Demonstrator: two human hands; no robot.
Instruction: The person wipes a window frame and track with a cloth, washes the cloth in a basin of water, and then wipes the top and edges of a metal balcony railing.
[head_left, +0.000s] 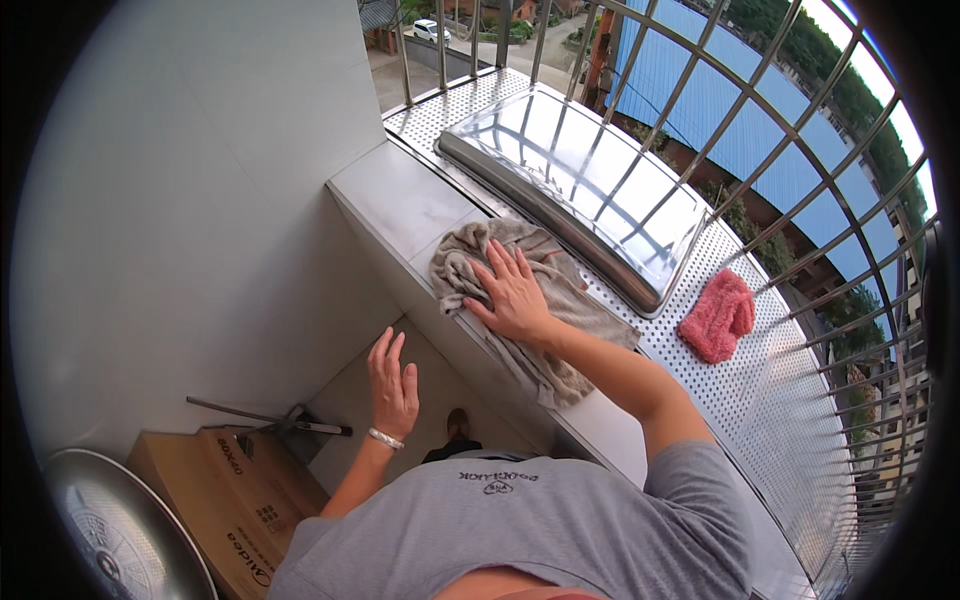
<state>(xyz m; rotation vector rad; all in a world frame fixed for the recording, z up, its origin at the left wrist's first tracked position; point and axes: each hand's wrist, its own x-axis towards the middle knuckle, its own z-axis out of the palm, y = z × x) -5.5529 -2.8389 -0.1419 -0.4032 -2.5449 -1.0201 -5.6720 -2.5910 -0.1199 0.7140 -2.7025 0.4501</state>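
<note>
My right hand (514, 300) presses flat on a crumpled grey-beige cloth (562, 367), fingers spread. The cloth lies over the tiled ledge (390, 180) and partly on the perforated metal shelf (750, 405). My left hand (394, 386), with a silver bracelet at the wrist, hangs in the air left of the ledge, fingers apart and nothing in it. Beyond the cloth a shiny rectangular metal tray or cover (577, 195) rests on the shelf. To its right lies a fluffy pink cloth (718, 315), touched by neither hand.
Metal window bars (739, 97) enclose the shelf's outer side. A tiled wall (187, 225) rises at the left. Below it stand a Midea cardboard box (232, 510), a round metal lid or pan (127, 540) and a dark folded metal frame (300, 424).
</note>
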